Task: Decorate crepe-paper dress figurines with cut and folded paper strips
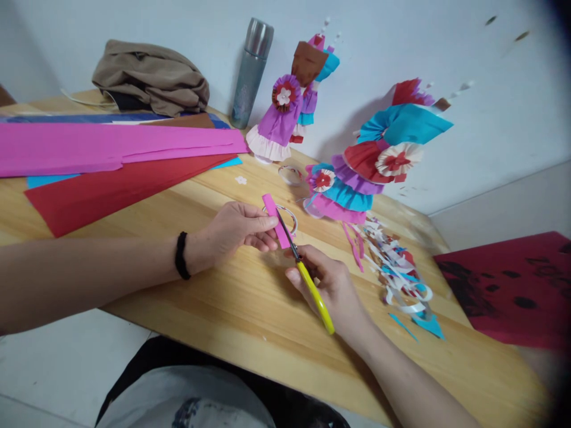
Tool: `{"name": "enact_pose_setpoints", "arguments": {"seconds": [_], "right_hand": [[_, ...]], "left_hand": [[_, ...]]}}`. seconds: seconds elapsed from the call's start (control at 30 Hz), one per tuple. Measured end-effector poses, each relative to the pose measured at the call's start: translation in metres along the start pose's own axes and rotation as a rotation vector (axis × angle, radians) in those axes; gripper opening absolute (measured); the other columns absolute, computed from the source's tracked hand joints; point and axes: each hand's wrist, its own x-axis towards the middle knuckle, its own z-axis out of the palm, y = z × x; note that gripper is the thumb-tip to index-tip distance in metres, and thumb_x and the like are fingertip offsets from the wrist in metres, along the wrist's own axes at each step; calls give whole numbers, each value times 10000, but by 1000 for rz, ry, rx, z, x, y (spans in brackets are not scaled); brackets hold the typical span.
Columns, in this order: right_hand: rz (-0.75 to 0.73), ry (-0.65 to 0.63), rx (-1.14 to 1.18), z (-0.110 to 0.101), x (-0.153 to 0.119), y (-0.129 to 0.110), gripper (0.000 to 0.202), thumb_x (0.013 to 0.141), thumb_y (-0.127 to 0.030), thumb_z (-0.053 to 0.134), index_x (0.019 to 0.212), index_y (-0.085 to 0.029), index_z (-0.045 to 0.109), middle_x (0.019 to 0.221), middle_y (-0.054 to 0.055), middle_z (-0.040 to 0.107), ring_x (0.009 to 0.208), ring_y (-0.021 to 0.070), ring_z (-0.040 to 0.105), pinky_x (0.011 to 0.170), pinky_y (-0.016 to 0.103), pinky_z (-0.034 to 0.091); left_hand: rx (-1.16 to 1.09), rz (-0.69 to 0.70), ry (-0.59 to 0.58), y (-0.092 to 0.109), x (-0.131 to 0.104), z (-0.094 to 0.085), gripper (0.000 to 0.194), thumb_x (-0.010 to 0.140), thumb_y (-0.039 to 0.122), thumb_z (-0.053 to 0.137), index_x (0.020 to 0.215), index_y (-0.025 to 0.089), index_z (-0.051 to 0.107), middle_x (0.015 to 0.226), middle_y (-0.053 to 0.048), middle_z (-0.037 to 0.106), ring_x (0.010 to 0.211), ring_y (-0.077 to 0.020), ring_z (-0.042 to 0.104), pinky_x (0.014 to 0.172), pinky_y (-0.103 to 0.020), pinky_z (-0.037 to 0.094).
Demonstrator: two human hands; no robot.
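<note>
Near the middle of the wooden table (pixel 214 315), my left hand (pixel 236 232) pinches a small pink paper strip (pixel 269 207) between thumb and fingers. My right hand (pixel 328 279) is closed around scissors with yellow handles (pixel 314 297). The blades lie along the pink strip, close to my left fingertips. Behind the strip, a thin pale ring (pixel 292 219) rests on the table, partly hidden. Another such ring (pixel 291 173) lies farther back. A small white flower piece (pixel 241 180) is on the table beyond my left hand.
Pink (pixel 57 145) and red paper sheets (pixel 129 193) lie at the left. A brown cloth bag (pixel 151 74) and a flask (pixel 252 77) stand behind. Ruffled paper figures (pixel 276 119) are at the back. Paper scraps (pixel 401 267) and a red box-like object (pixel 517 291) are right.
</note>
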Motion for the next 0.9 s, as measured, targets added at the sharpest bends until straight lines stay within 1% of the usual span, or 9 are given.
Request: {"name": "enact_pose_setpoints", "arguments": {"seconds": [0.13, 0.3, 0.43, 0.57, 0.73, 0.8, 0.9], "right_hand": [[4, 13, -13, 0, 0, 1, 433, 891, -571, 558, 920, -149, 650, 596, -40, 414, 518, 100, 318, 485, 246, 294], [-4, 17, -25, 0, 0, 2, 404, 899, -532, 566, 930, -140, 655, 597, -44, 410, 518, 97, 321, 485, 242, 289], [-5, 22, -29, 0, -1, 2, 391, 898, -525, 568, 940, -146, 658, 593, -47, 399, 516, 98, 320, 486, 241, 286], [10, 24, -16, 1, -1, 3, 396, 880, -556, 576, 860, -164, 625, 596, -47, 389, 518, 98, 316, 477, 240, 273], [48, -40, 51, 1, -2, 4, 428, 881, -606, 538, 882, -179, 576, 629, -40, 410, 540, 109, 332, 492, 256, 273], [28, -61, 75, 0, -3, 4, 423, 886, -606, 527, 885, -184, 556, 647, -36, 416, 554, 113, 335, 502, 262, 273], [-9, -56, 88, -1, -3, 2, 405, 900, -595, 512, 873, -191, 534, 663, -31, 415, 574, 117, 330, 514, 265, 268]], "left_hand": [[1, 1, -5, 0, 0, -1, 189, 772, 226, 748, 653, 83, 713, 617, -67, 707, 535, -93, 639, 554, -178, 502], [3, 26, -38, 2, -1, -2, 186, 759, 254, 758, 691, 84, 724, 637, -69, 718, 556, -96, 654, 567, -171, 509], [-4, 56, 9, 7, -1, -1, 239, 749, 296, 776, 661, 89, 693, 615, -67, 705, 564, -113, 664, 545, -175, 499], [-3, 75, 30, 10, 0, -1, 212, 756, 250, 765, 643, 84, 699, 606, -65, 700, 524, -95, 633, 531, -178, 488], [-9, 79, 24, 9, 0, -1, 188, 776, 205, 730, 627, 93, 705, 606, -61, 706, 523, -93, 635, 531, -175, 491], [-7, 89, 3, 8, 0, -2, 179, 778, 198, 723, 633, 95, 710, 611, -61, 710, 528, -93, 639, 537, -172, 496], [8, 87, -5, 7, -1, -2, 169, 779, 192, 721, 639, 98, 713, 622, -63, 715, 530, -94, 640, 545, -178, 504]]}}
